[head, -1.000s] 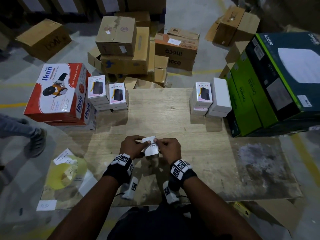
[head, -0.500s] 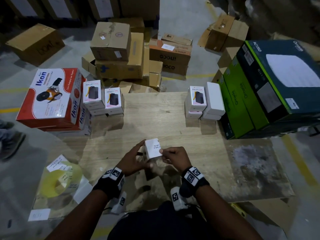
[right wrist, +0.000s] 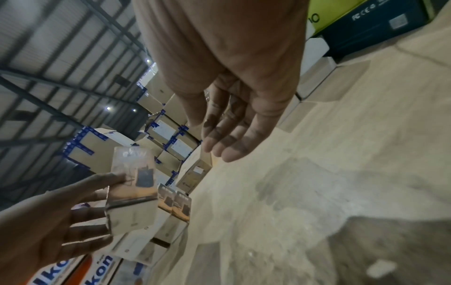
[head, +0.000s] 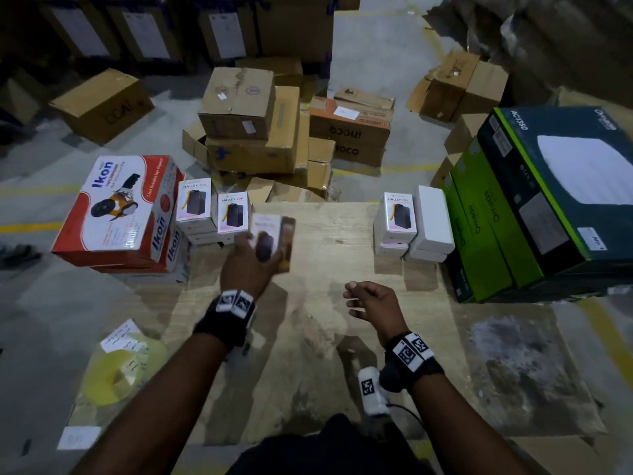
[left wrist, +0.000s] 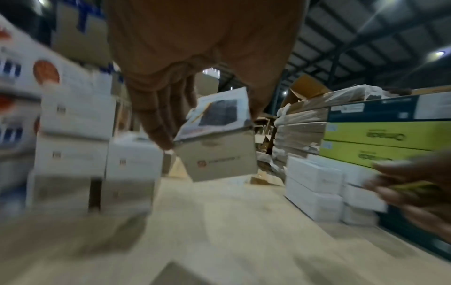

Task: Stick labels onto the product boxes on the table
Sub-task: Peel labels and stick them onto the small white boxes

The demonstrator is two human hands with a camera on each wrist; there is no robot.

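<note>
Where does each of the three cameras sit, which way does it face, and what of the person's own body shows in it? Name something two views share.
Head: worn on the head, looking down at the wooden table; both forearms show, left hand holding a small product box, right hand empty.
Left wrist: looks along the left hand's fingers at the box in their grip.
Right wrist: looks along the open right hand at the table.
Shared: the held box appears in all three.

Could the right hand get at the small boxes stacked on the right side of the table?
Probably yes: the right hand is open and empty, and bare table lies between it and the stack.
</note>
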